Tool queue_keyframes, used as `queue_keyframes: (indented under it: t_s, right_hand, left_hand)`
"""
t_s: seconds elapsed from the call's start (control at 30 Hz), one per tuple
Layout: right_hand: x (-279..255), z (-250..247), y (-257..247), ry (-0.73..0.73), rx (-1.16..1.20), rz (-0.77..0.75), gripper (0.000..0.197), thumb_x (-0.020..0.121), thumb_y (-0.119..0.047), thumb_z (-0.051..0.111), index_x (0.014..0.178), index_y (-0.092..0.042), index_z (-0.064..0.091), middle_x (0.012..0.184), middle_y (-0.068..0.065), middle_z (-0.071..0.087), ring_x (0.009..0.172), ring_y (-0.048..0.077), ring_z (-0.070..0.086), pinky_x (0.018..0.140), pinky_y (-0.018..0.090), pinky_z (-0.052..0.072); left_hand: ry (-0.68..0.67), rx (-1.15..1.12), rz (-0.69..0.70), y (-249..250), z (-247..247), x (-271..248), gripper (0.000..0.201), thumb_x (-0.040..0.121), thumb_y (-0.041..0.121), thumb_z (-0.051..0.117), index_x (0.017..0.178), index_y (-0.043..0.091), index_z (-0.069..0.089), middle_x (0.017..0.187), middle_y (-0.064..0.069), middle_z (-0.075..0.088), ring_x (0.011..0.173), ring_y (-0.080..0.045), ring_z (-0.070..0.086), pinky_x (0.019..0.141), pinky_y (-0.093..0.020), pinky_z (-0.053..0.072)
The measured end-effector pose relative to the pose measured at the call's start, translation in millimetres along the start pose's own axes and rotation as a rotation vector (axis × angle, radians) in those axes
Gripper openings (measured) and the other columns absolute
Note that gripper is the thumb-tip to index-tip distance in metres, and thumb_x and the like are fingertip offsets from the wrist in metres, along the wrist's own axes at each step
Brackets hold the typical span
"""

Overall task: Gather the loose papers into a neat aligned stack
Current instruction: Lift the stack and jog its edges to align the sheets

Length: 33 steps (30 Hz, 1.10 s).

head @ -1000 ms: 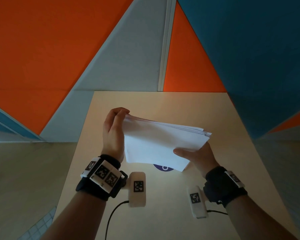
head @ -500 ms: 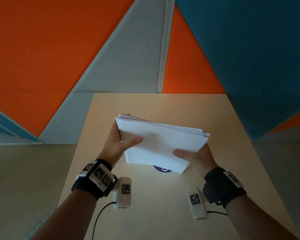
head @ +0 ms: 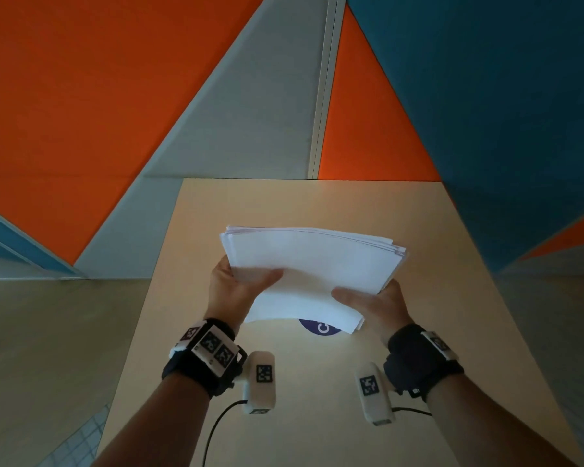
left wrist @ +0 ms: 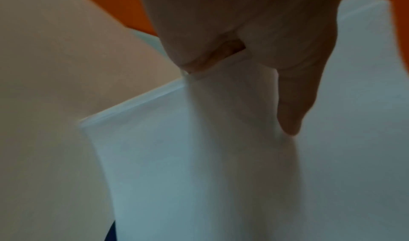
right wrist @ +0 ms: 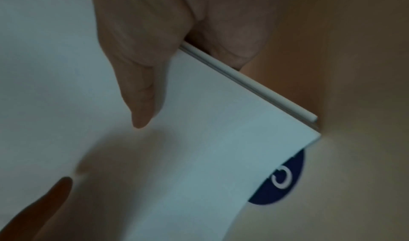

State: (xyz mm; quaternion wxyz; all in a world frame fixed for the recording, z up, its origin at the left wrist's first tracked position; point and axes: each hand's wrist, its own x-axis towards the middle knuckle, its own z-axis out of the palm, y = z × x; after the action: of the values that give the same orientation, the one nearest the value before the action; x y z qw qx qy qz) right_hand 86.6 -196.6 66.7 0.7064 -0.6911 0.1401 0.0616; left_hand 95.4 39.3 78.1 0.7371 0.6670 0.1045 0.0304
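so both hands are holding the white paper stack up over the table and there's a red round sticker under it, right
Not quite: the round sticker is dark blue, not red, as the head and right wrist views show. The rest holds: the left hand and right hand both hold the white paper stack above the table, each with a thumb on top.

Left hand [head: 232, 291] thumb pressed forward, fingers [left wrist: 208, 34] curled beneath, right hand [head: 373, 303] likewise, forearms extended

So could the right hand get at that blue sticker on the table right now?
Probably not as is: the right hand grips the paper stack, which hangs over most of the blue sticker.
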Motion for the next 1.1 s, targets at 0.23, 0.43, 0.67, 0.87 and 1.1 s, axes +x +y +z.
queue_keyframes:
  t_s: [0.23,0.43,0.67,0.87,1.1]
  right_hand:
    - [2,3,2,0.012,-0.020,-0.005,0.033,0.068,0.003,0.084,0.091,-0.017,0.072,0.093,0.002,0.078,0.086,0.019,0.074,0.075,0.037,0.060]
    - [0,0,13,0.019,-0.046,0.023,0.034,0.067,0.005,0.085,0.094,-0.012,0.073,0.090,0.003,0.079,0.083,0.019,0.076,0.079,0.039,0.060]
    - [3,0,12,0.036,-0.059,-0.008,0.034,0.068,0.003,0.085,0.093,-0.016,0.073,0.092,0.004,0.078,0.087,0.019,0.074,0.076,0.036,0.059]
    - [-3,-5,5,-0.024,-0.106,0.003,0.031,0.068,0.008,0.083,0.087,-0.015,0.073,0.082,-0.003,0.078,0.077,0.016,0.074,0.060,0.029,0.059]
    - [-10,-8,-46,-0.065,0.022,-0.242,0.037,0.068,-0.010,0.084,0.100,-0.012,0.067,0.088,-0.004,0.077,0.082,0.011,0.072,0.069,0.020,0.055]
  left_hand:
    - [-0.070,0.044,-0.055,-4,-5,1,0.030,0.068,0.002,0.085,0.089,0.021,0.073,0.090,0.002,0.078,0.084,-0.014,0.074,0.077,-0.035,0.060]
    - [-0.071,0.089,-0.114,-17,-7,-6,0.026,0.067,0.004,0.086,0.084,0.020,0.074,0.088,0.001,0.078,0.083,-0.014,0.074,0.081,-0.037,0.059]
    - [-0.108,0.001,-0.173,-14,-1,-3,0.028,0.060,0.014,0.086,0.085,0.023,0.077,0.096,-0.005,0.078,0.091,-0.023,0.074,0.084,-0.044,0.058]
    - [-0.129,0.042,-0.113,3,-8,-6,0.034,0.067,0.009,0.085,0.097,0.019,0.072,0.096,0.000,0.078,0.093,-0.021,0.074,0.081,-0.038,0.058]
    - [-0.026,-0.119,0.184,50,-1,-15,0.042,0.079,0.051,0.058,0.104,0.019,0.065,0.096,0.005,0.064,0.093,-0.018,0.056,0.086,-0.033,0.040]
